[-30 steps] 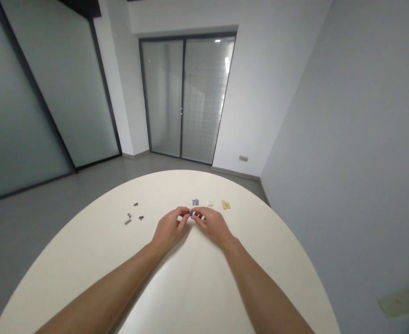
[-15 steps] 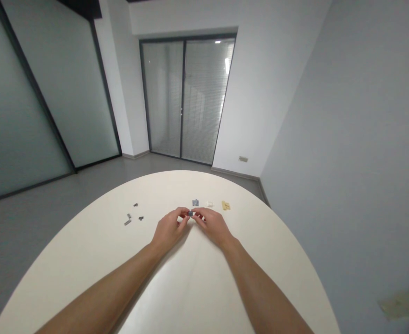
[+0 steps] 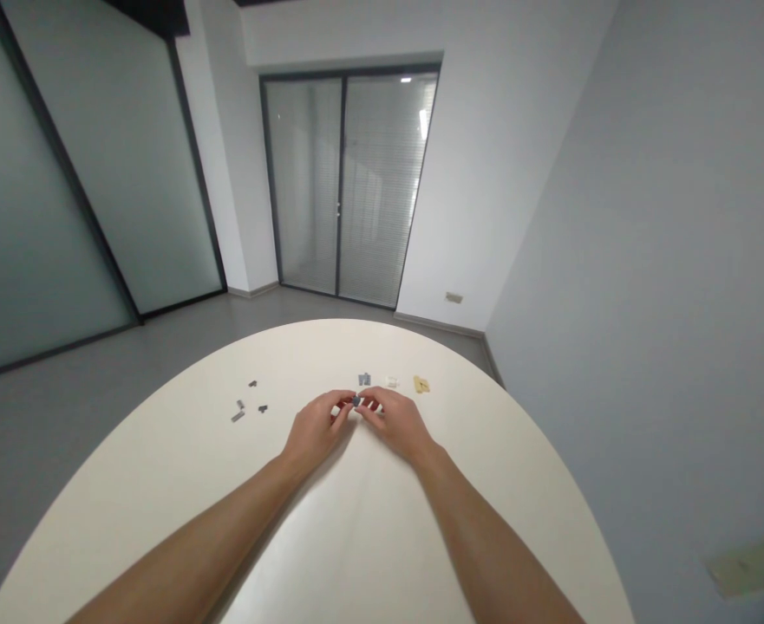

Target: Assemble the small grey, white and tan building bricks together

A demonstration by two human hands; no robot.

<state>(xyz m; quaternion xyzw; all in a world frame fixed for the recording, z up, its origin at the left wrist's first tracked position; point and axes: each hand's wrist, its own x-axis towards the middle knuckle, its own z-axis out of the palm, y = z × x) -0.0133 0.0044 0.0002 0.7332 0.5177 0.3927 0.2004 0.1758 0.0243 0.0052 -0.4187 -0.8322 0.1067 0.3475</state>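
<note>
Between the fingertips of both hands is a small dark blue-grey block-like piece (image 3: 356,400), too small to make out in detail. My left hand (image 3: 318,423) pinches it from the left, fingers closed. From the right, my right hand (image 3: 395,422) grips the same piece with thumb and fingers. Just beyond the fingers lies a group of blue-grey pieces (image 3: 364,380). To its right are some white pieces (image 3: 392,382), then a cluster of yellow pieces (image 3: 421,384).
The round white table (image 3: 355,537) bears everything. On its left lie a long grey piece (image 3: 238,417), a shorter grey piece (image 3: 240,404) and two small dark pieces, one nearer (image 3: 263,408) and one farther (image 3: 252,383). A glass door (image 3: 349,191) stands beyond.
The small dark piece has turned slightly between my fingertips. Both hands stay in nearly the same place, and the pieces on the table lie as before.
</note>
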